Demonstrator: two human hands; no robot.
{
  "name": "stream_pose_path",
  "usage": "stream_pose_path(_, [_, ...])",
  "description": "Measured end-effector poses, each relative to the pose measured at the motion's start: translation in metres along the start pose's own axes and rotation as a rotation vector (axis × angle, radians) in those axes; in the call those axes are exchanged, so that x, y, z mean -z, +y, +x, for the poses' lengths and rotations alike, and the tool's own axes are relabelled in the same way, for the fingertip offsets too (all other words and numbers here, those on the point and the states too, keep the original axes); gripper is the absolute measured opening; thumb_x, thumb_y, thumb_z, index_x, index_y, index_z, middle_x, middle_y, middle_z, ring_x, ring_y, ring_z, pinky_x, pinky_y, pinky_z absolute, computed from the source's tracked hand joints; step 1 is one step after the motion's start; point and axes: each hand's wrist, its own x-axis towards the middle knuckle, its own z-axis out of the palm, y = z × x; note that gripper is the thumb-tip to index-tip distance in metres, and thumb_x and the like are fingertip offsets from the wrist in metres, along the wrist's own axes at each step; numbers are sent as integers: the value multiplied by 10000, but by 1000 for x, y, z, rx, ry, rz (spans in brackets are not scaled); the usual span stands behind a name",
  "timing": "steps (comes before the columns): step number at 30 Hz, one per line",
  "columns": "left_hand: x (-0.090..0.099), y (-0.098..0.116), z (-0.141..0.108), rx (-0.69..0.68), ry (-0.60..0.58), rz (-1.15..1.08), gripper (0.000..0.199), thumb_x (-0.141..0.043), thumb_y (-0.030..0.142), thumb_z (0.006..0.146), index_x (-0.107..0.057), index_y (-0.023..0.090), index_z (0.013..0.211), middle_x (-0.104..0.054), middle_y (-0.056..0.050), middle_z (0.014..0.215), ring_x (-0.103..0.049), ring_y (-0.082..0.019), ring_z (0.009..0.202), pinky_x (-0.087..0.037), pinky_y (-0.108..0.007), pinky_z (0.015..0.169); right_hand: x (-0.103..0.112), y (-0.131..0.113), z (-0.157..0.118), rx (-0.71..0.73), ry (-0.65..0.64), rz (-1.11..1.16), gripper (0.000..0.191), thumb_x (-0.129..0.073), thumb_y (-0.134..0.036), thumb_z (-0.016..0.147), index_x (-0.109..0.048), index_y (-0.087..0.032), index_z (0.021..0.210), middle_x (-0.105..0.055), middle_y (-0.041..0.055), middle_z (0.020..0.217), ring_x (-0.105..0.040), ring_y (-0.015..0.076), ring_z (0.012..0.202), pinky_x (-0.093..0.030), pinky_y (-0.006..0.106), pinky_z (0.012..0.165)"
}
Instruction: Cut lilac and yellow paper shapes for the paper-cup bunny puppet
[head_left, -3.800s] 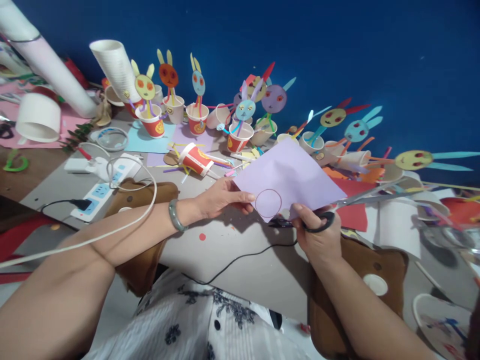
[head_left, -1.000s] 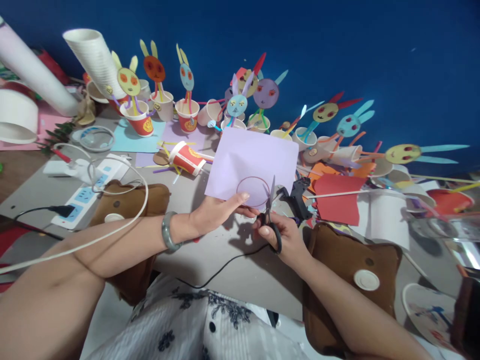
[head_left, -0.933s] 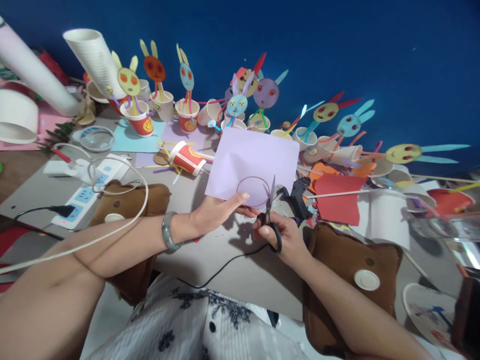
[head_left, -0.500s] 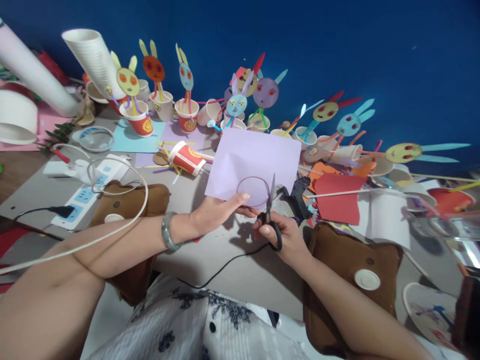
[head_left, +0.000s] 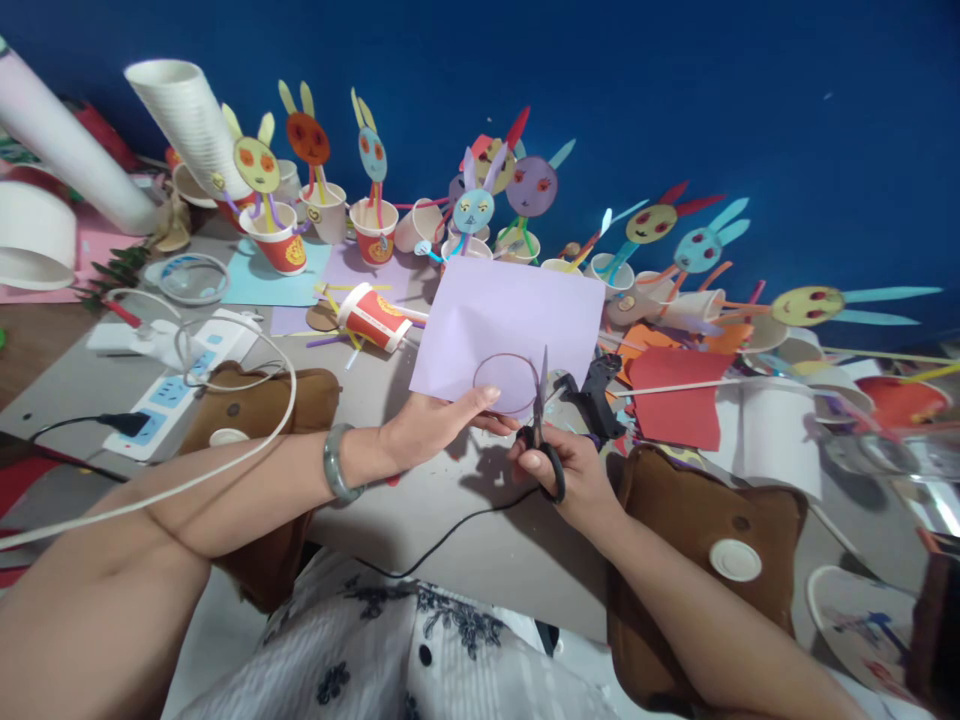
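Between thumb and fingers, my left hand (head_left: 427, 430) grips the lower edge of a sheet of purple paper (head_left: 517, 305). A dark circle is drawn near the sheet's lower edge, and my thumb lies over its rim. My right hand (head_left: 574, 470) is closed around the black handles of a pair of scissors (head_left: 538, 400). Their blades point up and lie at the right side of the circle, over the paper. Whether the blades are slightly apart is hard to make out. My right fingertips are partly hidden behind the handles.
Paper cups with paper rabbit heads (head_left: 531, 185) stand along the blue wall. A red-and-white cup (head_left: 375, 317) lies on its side. Right of the scissors are a black clamp-like object (head_left: 596, 395) and red paper (head_left: 675, 400). A power strip (head_left: 176, 385) with cables lies left, brown cushions (head_left: 705, 520) at the front.
The scissors have shifted very slightly to the left, and the blades look closer together. The paper and my left hand stay practically in place.
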Motion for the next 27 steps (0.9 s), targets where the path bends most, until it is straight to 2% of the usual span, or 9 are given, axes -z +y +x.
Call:
stream_pose_path(9, [0, 0, 1, 5, 2, -12, 229, -576, 326, 941, -644, 113, 897, -760, -87, 841, -719, -135, 747, -583, -239, 710, 1, -1, -1, -14, -2, 1, 538, -692, -705, 749, -625, -180, 653, -604, -3, 530, -509, 133, 501, -383, 263, 507])
stream_pose_path(17, [3, -1, 3, -20, -14, -8, 277, -596, 377, 926, -654, 108, 891, -757, -98, 839, -719, -142, 740, -586, -239, 675, 1, 3, -1, -16, 14, -2, 544, -693, -712, 743, -631, -179, 654, -593, -7, 522, -503, 130, 492, -378, 264, 502])
stream_pose_path(27, [2, 3, 2, -1, -12, -5, 278, -588, 364, 932, -663, 102, 877, -756, -100, 839, -719, -145, 765, -587, -229, 674, 1, -5, 0, -15, 20, -16, 542, -704, -707, 734, -613, -184, 625, -575, -13, 499, -483, 123, 478, -364, 263, 491])
